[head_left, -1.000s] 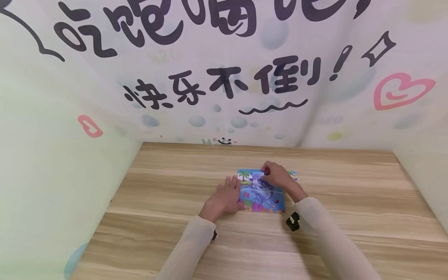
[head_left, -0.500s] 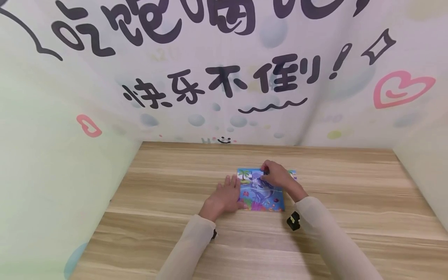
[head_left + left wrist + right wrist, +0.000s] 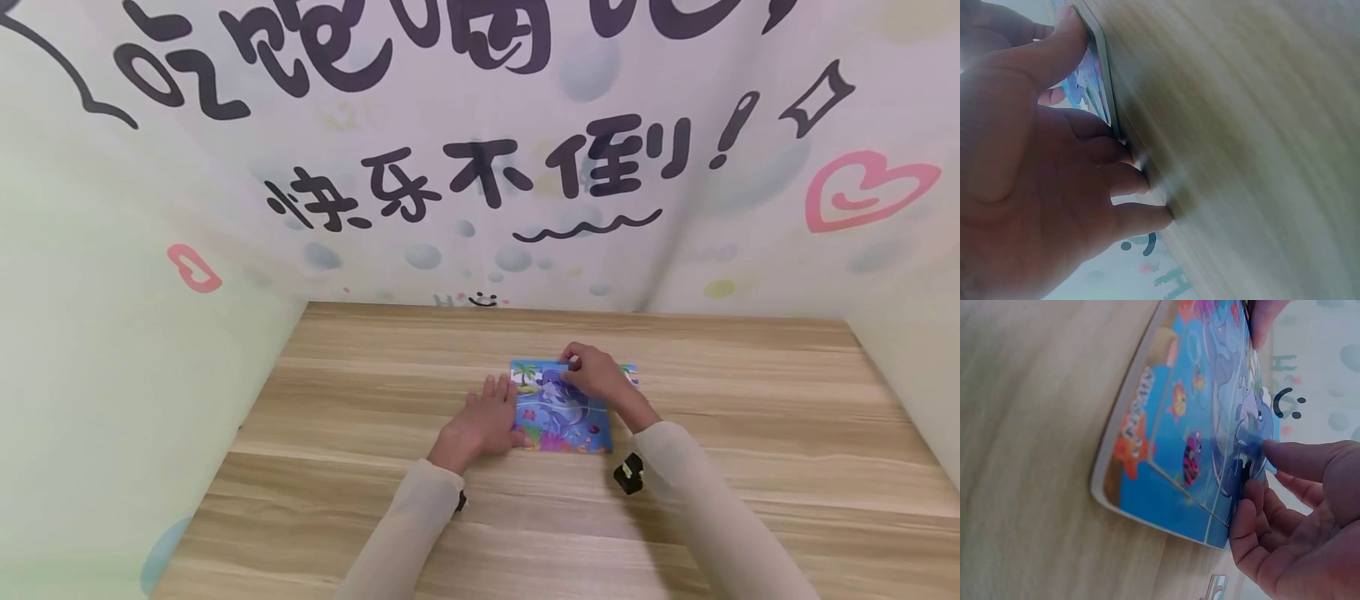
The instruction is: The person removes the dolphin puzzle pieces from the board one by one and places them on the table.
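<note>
A blue jigsaw puzzle (image 3: 551, 427) with a dolphin, palm tree and coral lies in its tray on the wooden table. Along its left edge rests my left hand (image 3: 480, 423), fingers extended and thumb at the near left corner. In the left wrist view the thumb (image 3: 1063, 47) touches the tray's rim, with fingertips on the tabletop. My right hand (image 3: 597, 377) is over the upper right of the picture. Seen from the right wrist, its thumb and curled fingers pinch a puzzle piece (image 3: 1252, 437) showing part of the dolphin; its far side is hidden.
Another puzzle piece (image 3: 1215, 587) lies loose on the table beyond the right side of the tray, partly hidden by my right hand in the head view. A printed cloth wall (image 3: 480, 267) stands behind the table (image 3: 360, 400).
The dolphin piece under my right hand has shifted slightly and sits closer in line with the picture around it. My left hand stays in place.
</note>
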Demonstrator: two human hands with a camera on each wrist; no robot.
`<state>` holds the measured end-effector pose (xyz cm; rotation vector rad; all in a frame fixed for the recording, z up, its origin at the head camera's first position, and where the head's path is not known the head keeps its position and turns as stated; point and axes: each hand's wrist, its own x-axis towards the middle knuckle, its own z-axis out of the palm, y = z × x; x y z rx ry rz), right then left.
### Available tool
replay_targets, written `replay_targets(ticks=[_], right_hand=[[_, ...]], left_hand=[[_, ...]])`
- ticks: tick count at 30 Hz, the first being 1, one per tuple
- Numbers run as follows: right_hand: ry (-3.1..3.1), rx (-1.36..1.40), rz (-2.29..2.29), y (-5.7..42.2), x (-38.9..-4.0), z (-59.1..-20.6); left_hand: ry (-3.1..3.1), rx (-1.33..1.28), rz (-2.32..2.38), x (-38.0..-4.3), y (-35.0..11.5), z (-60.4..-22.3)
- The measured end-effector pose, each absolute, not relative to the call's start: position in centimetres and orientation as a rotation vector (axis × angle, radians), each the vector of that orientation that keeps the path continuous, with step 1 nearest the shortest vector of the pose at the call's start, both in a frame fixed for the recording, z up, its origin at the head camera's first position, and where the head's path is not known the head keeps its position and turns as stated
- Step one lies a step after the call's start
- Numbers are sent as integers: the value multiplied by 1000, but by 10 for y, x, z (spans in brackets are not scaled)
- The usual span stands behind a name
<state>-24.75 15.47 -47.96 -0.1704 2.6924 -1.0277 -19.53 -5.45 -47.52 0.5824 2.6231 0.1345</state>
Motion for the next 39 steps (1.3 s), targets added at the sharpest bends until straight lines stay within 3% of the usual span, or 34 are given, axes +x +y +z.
replay_targets(ticks=[39], right_hand=[[2628, -137, -1147, 171, -250, -481]], left_hand=[[2606, 566, 172, -196, -55, -474]])
